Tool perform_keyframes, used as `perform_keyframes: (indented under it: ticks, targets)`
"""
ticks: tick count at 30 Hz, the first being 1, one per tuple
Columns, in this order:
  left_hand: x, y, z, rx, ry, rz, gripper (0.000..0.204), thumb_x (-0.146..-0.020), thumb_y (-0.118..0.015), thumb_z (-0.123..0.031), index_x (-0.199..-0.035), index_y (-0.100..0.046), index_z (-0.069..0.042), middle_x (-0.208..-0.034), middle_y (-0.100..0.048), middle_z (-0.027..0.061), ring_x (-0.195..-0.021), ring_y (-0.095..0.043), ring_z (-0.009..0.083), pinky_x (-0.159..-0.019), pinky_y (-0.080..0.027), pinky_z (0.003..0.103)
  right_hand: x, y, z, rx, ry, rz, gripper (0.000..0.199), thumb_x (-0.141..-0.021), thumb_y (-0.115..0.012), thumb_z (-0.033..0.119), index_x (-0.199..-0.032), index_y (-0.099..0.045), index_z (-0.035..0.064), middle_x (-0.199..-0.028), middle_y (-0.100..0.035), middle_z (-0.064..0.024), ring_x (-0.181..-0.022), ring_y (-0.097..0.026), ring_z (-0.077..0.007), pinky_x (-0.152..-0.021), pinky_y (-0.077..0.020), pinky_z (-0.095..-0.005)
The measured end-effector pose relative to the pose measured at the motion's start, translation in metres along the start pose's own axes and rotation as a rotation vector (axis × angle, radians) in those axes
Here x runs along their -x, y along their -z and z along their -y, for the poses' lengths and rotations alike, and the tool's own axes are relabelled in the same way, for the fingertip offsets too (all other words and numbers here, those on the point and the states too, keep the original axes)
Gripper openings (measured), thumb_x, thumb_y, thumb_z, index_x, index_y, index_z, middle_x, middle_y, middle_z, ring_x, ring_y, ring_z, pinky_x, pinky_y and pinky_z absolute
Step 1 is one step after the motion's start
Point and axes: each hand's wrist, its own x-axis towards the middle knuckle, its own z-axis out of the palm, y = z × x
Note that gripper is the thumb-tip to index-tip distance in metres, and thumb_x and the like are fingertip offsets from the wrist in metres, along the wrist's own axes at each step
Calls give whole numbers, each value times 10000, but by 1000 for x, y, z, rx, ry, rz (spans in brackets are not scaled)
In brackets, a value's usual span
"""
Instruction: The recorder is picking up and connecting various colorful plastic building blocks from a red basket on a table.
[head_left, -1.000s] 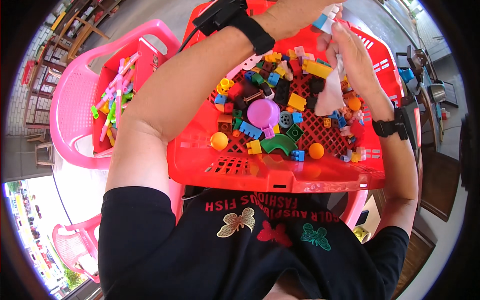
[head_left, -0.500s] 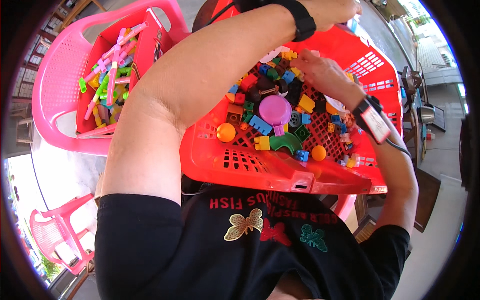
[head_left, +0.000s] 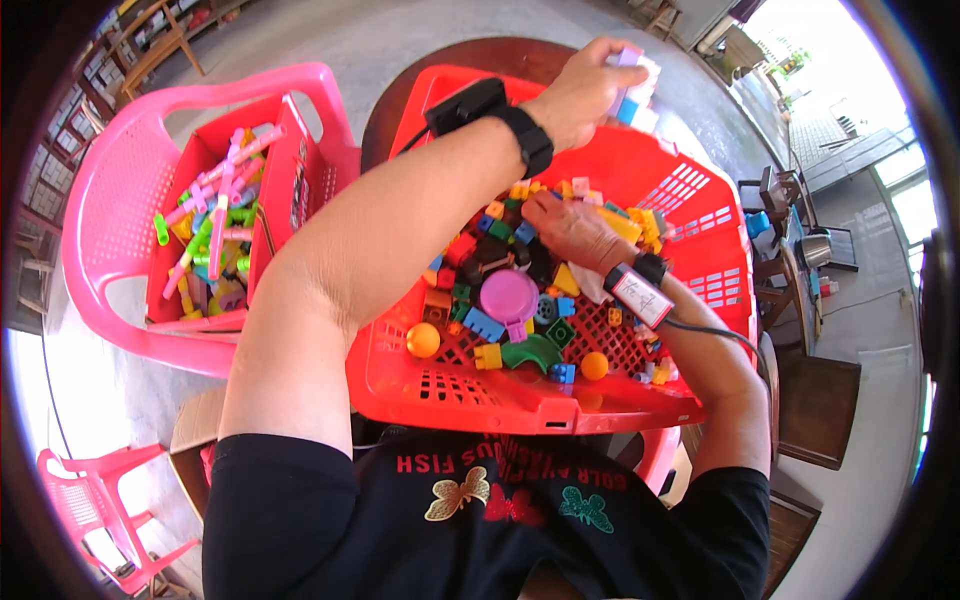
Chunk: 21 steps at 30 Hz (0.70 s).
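My left hand (head_left: 585, 92) is raised over the far rim of the red plastic basket (head_left: 400, 385). Its fingers are closed around a small cluster of toy building blocks (head_left: 636, 92) in pale purple, white and blue. Down inside the basket, my right hand (head_left: 580, 232) reaches among loose coloured blocks, its fingers curled; whatever they grip is hidden. Around it lie a pink-purple round toy pan (head_left: 509, 297), a green curved piece (head_left: 532, 352), a blue block (head_left: 484, 324), a yellow block (head_left: 487, 356) and two orange balls (head_left: 423, 340).
The basket rests on a round brown table (head_left: 385, 120). To the left, a pink plastic chair (head_left: 95, 240) holds a red box (head_left: 285, 190) of pink, green and yellow tube pieces (head_left: 215, 215). Another pink chair (head_left: 85, 500) stands at lower left. Wooden furniture (head_left: 815, 410) is on the right.
The view has tilted up, so the basket sits lower in the picture and the far table edge shows. My left hand and its blocks have come fully into view. My right hand stays among the blocks.
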Motion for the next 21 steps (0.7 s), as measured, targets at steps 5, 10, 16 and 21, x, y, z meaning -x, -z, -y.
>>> perform_keyframes:
  ticks: [5,10,16,21]
  targets:
    - [3,4,7,-59,4,30,317,-863,-569,-145,-1149,-462,-58,-960,-584,110,-816,-617,217,-694,-539,368,14,19,-19,-86,-50,-91,396,-679,-570,76,-1059,-467,36,-910,-510,-157,-853,-544,-311,-702,-479,-419]
    - [5,8,5,-50,94,59,311,-865,-581,-173,-1118,-475,-27,-962,-593,111,-813,-618,201,-707,-534,340,55,97,-25,-417,-242,-364,261,-783,-537,86,-1036,-488,46,-841,-551,-96,-575,-543,-190,-515,-471,-312]
    - [10,-5,14,-196,39,110,286,-863,-587,-177,-1100,-494,-49,-985,-570,72,-891,-582,148,-736,-519,309,75,127,-34,-962,-583,-539,232,-863,-489,76,-1094,-480,77,-816,-560,-34,-513,-460,-57,-455,-373,-212]
    - [17,-16,23,-275,16,177,280,-863,-591,-170,-1102,-490,-65,-1001,-539,46,-905,-550,110,-781,-484,263,76,123,-43,-890,-567,-561,277,-811,-589,109,-1066,-536,12,-838,-594,-35,-626,-512,-85,-581,-420,-218]
